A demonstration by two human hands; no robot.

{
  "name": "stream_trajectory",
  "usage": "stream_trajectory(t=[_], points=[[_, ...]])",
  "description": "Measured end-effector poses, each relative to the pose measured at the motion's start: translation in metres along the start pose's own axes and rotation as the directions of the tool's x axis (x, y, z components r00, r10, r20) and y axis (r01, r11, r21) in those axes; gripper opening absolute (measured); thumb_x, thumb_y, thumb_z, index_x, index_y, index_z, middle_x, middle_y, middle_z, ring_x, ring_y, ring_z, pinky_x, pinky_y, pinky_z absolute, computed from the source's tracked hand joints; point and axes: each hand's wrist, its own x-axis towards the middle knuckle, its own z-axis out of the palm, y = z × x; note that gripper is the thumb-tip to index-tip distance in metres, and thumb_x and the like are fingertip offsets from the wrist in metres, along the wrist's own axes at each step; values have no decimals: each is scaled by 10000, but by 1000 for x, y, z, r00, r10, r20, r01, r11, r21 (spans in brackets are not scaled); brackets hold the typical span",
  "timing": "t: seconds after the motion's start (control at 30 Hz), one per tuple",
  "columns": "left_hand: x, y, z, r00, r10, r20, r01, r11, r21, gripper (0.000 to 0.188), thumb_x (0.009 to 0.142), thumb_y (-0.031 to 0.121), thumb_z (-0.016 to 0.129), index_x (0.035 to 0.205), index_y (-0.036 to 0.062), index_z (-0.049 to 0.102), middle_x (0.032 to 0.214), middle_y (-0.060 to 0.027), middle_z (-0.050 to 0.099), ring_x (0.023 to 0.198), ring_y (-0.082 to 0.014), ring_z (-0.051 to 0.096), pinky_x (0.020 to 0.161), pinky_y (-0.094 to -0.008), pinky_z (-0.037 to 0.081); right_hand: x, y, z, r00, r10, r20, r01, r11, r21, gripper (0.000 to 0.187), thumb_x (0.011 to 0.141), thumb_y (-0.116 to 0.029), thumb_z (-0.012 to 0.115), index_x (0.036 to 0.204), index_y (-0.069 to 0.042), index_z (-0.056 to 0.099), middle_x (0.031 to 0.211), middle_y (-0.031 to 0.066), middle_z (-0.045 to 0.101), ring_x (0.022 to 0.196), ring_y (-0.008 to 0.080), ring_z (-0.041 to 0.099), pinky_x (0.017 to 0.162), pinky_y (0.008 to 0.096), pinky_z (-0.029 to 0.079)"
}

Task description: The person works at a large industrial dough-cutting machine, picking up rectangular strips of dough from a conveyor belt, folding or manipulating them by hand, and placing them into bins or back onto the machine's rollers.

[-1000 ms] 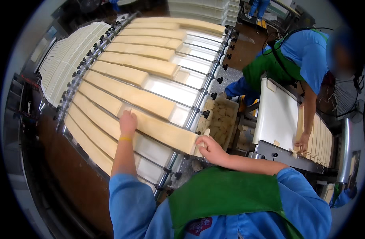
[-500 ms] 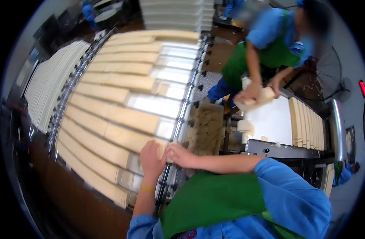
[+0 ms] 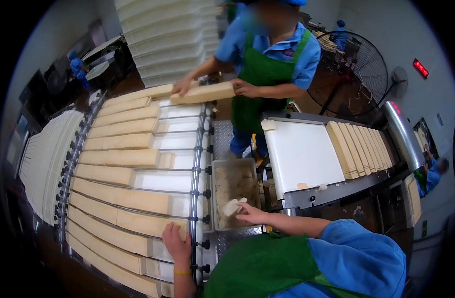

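My left hand [image 3: 176,242] is at the near right end of a long pale dough-like strip [image 3: 150,222], its bent fingers curled over that end. The strip lies in one lane of a wide conveyor, between thin metal rods. My right hand [image 3: 250,214] pinches a thin pale dough scrap [image 3: 232,206] above a grey bin [image 3: 216,198] of similar offcuts. Part of the scrap is hidden by my fingers. Across from me, a co-worker in a green apron [image 3: 267,62] holds another thick strip [image 3: 203,93] in both hands over the conveyor's far end.
A metal rail [image 3: 194,164] with black knobs [image 3: 206,193] edges the lanes beside me. To the right, a white belt [image 3: 302,154] carries several upright strips [image 3: 342,149]. Stacked white trays [image 3: 170,44] stand behind the conveyor, and a large fan [image 3: 347,69] at the back.
My right hand has moved right, from the strip's end to above the bin, with a scrap. My left hand stays at the strip. The co-worker has brought a strip from the right belt to the lanes.
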Motion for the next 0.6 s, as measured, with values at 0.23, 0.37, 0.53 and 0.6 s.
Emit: stream_trajectory(t=[0.23, 0.37, 0.53, 0.6], points=[[0, 4, 0, 998, 55, 7, -55, 991, 121, 437, 669, 69, 702, 1072, 24, 539, 1238, -197, 488, 1161, -393, 427, 996, -468, 331, -14, 68, -23, 982, 98, 164, -82, 992, -100, 349, 889, -216, 592, 1164, -10, 530, 902, 49, 636, 757, 113, 620, 686, 267, 501], [-4, 31, 9, 997, 16, -74, -10, 997, 76, 426, 682, 76, 689, 1078, 15, 544, 1216, -215, 495, 1152, -408, 437, 992, -477, 334, -30, 57, -34, 986, 11, 166, 8, 993, -118, 291, 902, -189, 577, 1142, -27, 547, 900, 44, 629, 763, 104, 611, 703, 266, 503], [-2, 85, 39, 998, 62, -31, -63, 997, -37, 376, 723, 64, 661, 1078, 9, 552, 1189, -214, 515, 1123, -398, 473, 964, -452, 375, -42, 67, -71, 979, -175, 109, 171, 984, 45, 258, 910, -178, 537, 1121, -34, 569, 903, 56, 643, 758, 130, 619, 696, 285, 509], [7, 112, 45, 997, 71, -37, -74, 995, -69, 349, 747, 61, 648, 1078, 6, 552, 1179, -208, 523, 1116, -386, 482, 957, -438, 385, -58, 57, -92, 976, -210, 63, 208, 978, 28, 254, 912, -177, 534, 1115, -30, 571, 895, 59, 643, 761, 131, 618, 701, 281, 506]])
